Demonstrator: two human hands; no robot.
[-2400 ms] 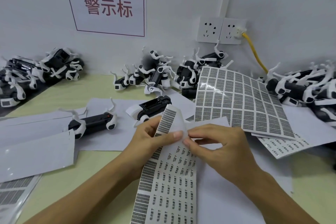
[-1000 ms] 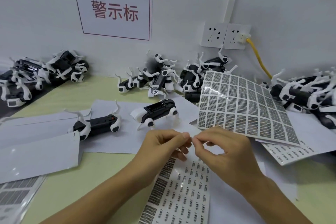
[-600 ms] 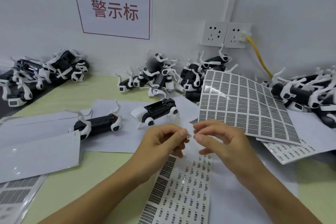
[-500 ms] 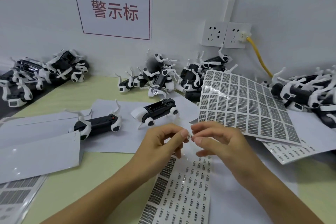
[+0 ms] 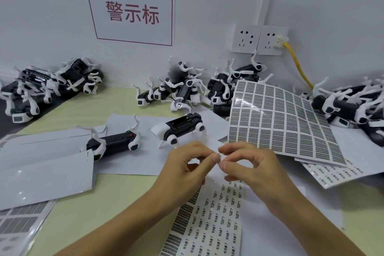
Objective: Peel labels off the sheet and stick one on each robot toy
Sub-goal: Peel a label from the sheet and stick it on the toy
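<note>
Pinching one tiny peeled label (image 5: pixel 218 158) between left hand (image 5: pixel 185 169) and right hand (image 5: pixel 252 169) above the label sheet (image 5: pixel 209 224), not yet sticking it, nearest robot toy (image 5: pixel 179 129) waiting just beyond, piles seemingly remaining on the tabletop (image 5: pixel 93 212).

From my feed: label sheet (image 5: pixel 209 224) is paper, slight sheen, printed black. Big grid sheet (image 5: pixel 278 122) is glossier, with a bright glare streak near its top left. Blank backing sheets (image 5: pixel 43 181) look like smooth, satin release paper with small highlights. Robot toys (image 5: pixel 180 129) are hard plastic: black bodies semi-gloss, white legs matt. Counter (image 5: pixel 89 212) is smooth, matt, pale green. Cable (image 5: pixel 297 66) has a yellow rubbery jacket. Wall sockets (image 5: pixel 257 39) are smooth white plastic.
</note>
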